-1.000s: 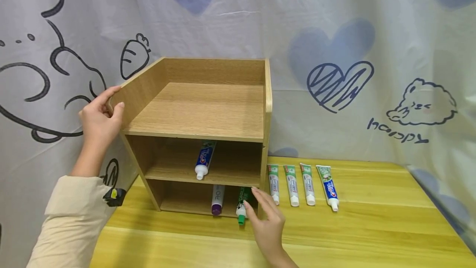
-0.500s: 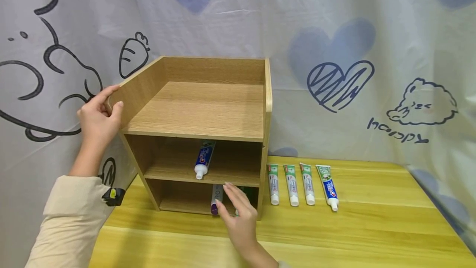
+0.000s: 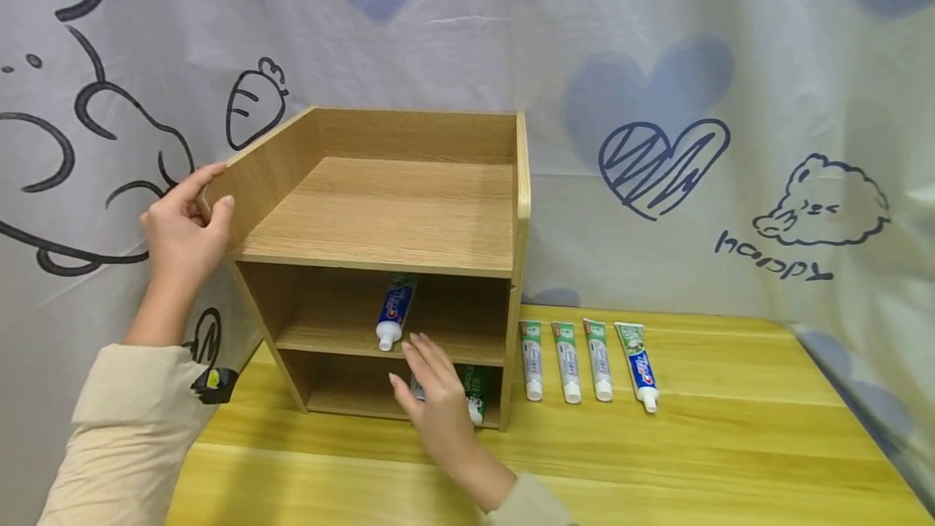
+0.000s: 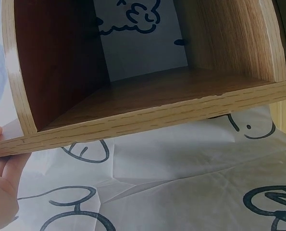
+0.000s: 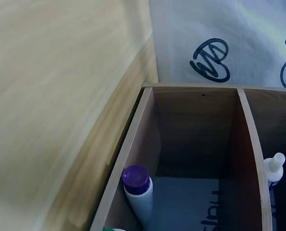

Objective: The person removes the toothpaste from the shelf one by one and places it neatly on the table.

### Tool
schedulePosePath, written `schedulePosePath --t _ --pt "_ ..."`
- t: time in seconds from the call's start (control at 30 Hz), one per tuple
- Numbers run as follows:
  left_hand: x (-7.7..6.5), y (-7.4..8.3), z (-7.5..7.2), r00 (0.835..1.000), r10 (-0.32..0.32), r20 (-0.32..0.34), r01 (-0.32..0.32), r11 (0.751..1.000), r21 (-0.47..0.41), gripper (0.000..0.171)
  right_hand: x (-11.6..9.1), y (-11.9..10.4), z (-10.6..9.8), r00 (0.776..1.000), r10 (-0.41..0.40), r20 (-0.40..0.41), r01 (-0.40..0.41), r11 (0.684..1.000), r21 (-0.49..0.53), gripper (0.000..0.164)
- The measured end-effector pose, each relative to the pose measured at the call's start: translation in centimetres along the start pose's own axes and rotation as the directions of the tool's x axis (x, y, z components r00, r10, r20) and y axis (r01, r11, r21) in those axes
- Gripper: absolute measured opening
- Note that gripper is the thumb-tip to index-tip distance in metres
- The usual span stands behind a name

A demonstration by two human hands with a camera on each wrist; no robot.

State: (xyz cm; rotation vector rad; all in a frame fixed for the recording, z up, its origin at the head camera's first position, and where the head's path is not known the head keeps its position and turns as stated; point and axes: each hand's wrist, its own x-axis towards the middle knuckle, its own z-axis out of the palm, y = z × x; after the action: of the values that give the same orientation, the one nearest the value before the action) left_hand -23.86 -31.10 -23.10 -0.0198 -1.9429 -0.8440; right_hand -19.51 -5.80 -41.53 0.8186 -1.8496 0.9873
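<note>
My left hand point(image 3: 186, 238) grips the left side panel of a wooden desktop shelf point(image 3: 387, 209), thumb inside and fingers outside. In front of the lower compartments my right hand point(image 3: 441, 420) hovers with relaxed fingers, holding nothing. Nearest its fingertips is a blue toothpaste tube point(image 3: 395, 308) on the middle shelf, white cap outward. On the bottom shelf lies a green toothpaste tube point(image 3: 475, 388), its cap end partly behind my hand. Beside it, a white tube with a purple cap point(image 5: 136, 180) is mostly hidden by the hand in the head view.
On the yellow wooden table point(image 3: 730, 445), right of the shelf, stand out several tubes in a row: green-and-white tubes point(image 3: 566, 364) and a blue-and-green tube point(image 3: 638, 365). A patterned curtain point(image 3: 657, 23) hangs behind.
My right hand has moved left and slightly up, from the green tube past the purple-capped tube towards the blue tube. My left hand keeps its grip on the panel.
</note>
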Motion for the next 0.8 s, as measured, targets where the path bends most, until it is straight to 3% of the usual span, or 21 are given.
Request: schedulePosePath --t 0.8 --pt "0.1 -0.2 0.1 1.0 0.005 0.003 -0.005 1.0 0.0 0.035 2.8 1.0 2.4 0.986 -0.103 0.133 0.133 0.959 -0.25 0.039"
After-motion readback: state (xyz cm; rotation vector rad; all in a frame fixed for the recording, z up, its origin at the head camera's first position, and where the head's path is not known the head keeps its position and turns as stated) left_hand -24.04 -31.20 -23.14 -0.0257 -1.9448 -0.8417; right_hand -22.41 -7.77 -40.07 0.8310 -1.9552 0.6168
